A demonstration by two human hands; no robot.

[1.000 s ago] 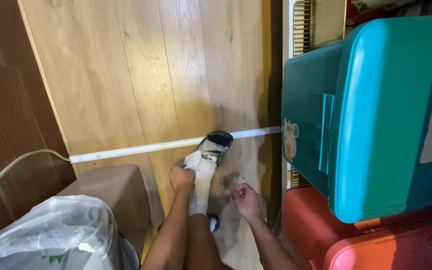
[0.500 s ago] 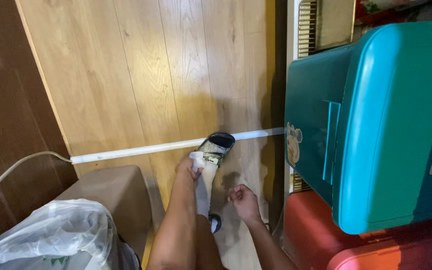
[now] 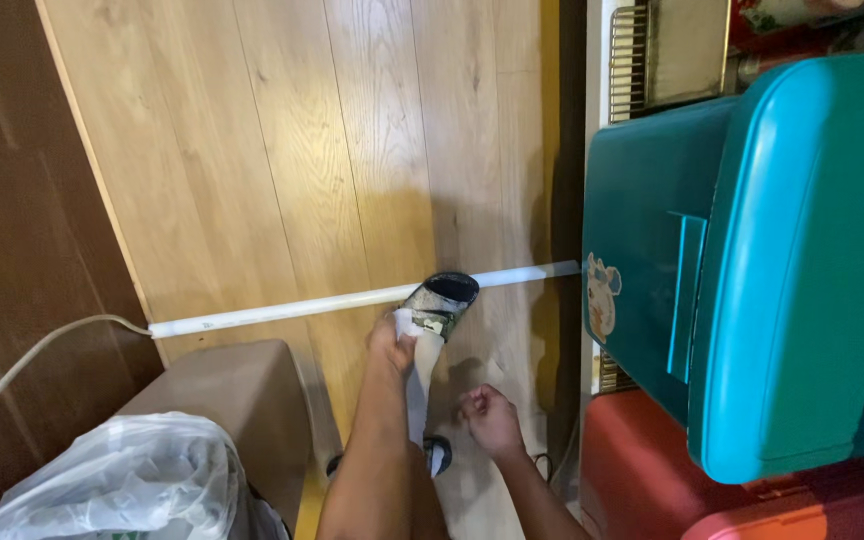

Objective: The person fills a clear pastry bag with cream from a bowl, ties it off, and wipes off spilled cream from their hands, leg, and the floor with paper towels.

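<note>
My foot in a white sock (image 3: 420, 385) rests on the wooden floor, its toes inside a dark slipper (image 3: 442, 295) with a patterned strap. My left hand (image 3: 390, 345) is at the front of the foot, fingers pinched on the sock just behind the slipper strap. My right hand (image 3: 492, 420) hovers to the right of the heel, curled into a loose fist with nothing visible in it. My leg hides the sock's lower part.
A white cable strip (image 3: 282, 308) crosses the floor under the slipper. A teal cabinet (image 3: 752, 270) stands on the right over a red container (image 3: 652, 470). A brown box (image 3: 222, 395) and a plastic bag (image 3: 102, 480) sit at lower left, with a white cable (image 3: 42, 350) nearby.
My left hand has slid forward along the sock to the slipper strap. My right hand has stayed beside the heel and curled tighter.
</note>
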